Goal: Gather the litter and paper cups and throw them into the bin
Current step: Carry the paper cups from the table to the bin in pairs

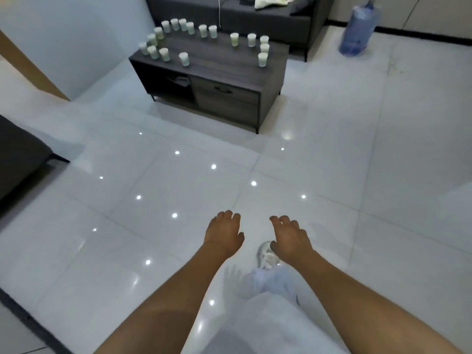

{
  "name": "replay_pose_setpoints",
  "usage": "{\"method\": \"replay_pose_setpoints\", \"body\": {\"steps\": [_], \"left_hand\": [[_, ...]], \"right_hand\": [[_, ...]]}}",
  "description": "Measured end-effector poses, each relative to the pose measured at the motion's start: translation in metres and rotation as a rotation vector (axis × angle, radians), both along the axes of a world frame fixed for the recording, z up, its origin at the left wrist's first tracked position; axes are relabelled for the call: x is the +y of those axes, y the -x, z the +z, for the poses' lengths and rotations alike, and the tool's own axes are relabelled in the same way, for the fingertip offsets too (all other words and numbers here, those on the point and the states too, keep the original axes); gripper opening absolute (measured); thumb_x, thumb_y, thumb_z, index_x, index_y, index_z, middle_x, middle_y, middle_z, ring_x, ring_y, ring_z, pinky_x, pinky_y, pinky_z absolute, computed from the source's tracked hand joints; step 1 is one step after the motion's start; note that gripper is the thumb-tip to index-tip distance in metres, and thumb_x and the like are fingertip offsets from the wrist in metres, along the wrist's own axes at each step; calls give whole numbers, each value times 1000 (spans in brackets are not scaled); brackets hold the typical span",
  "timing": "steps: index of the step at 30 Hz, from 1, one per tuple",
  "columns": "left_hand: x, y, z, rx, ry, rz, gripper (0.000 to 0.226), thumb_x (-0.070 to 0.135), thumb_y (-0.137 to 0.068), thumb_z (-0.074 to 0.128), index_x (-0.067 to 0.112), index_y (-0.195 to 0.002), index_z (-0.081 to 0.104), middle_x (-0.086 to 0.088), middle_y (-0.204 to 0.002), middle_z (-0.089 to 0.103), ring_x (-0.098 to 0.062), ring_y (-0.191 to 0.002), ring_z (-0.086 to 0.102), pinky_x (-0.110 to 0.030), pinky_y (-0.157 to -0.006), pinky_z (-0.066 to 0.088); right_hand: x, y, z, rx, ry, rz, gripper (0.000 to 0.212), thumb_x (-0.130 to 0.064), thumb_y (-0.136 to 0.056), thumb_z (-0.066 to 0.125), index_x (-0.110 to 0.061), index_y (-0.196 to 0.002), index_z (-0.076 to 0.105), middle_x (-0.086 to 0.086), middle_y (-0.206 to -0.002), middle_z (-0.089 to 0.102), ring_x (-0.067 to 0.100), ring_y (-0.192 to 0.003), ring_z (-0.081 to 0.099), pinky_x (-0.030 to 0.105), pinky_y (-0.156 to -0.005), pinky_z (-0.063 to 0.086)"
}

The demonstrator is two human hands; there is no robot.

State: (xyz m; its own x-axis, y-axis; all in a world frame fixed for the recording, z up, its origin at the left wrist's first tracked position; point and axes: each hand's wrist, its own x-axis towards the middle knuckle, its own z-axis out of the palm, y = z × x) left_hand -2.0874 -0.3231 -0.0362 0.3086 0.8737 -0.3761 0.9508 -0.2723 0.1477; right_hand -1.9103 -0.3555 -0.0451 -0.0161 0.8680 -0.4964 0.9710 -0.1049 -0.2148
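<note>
Several white paper cups stand upright, spread over the top of a low dark wood table far ahead of me. My left hand and my right hand stretch forward over the white tiled floor, palms down, fingers apart, holding nothing. Both hands are well short of the table. No bin shows in the head view.
A dark grey sofa runs behind the table, with a white cloth on it. A blue water jug stands at the back right. A dark furniture edge juts in at the left. My shoe is below my right hand.
</note>
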Motion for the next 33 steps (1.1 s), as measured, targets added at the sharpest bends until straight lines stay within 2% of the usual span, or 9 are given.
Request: {"method": "replay_pose_setpoints", "body": {"steps": [9,18,33], "left_hand": [[205,-17,35,-18,-63,134,47,33,-95,46,11,-136,42,-6,-136,45,-23,-126,40,-32,-98,38],[363,3,35,-70,-70,183,49,34,-95,47,12,-138,40,-5,-136,47,-22,-124,42,-31,-99,39],[673,163,36,-99,-60,252,49,34,-96,48,12,-139,40,-5,-138,44,-21,-128,39,-31,-100,39]], "right_hand": [[222,-25,29,12,-111,66,60,-17,-89,52,-18,-144,28,8,-140,38,29,-119,43,37,-89,43],[384,-10,30,-21,-56,100,61,-18,-88,53,-19,-144,27,8,-144,33,29,-119,42,37,-89,42],[701,146,32,27,-34,80,62,-12,-87,53,-19,-144,28,7,-139,39,27,-120,43,36,-91,44]]}}
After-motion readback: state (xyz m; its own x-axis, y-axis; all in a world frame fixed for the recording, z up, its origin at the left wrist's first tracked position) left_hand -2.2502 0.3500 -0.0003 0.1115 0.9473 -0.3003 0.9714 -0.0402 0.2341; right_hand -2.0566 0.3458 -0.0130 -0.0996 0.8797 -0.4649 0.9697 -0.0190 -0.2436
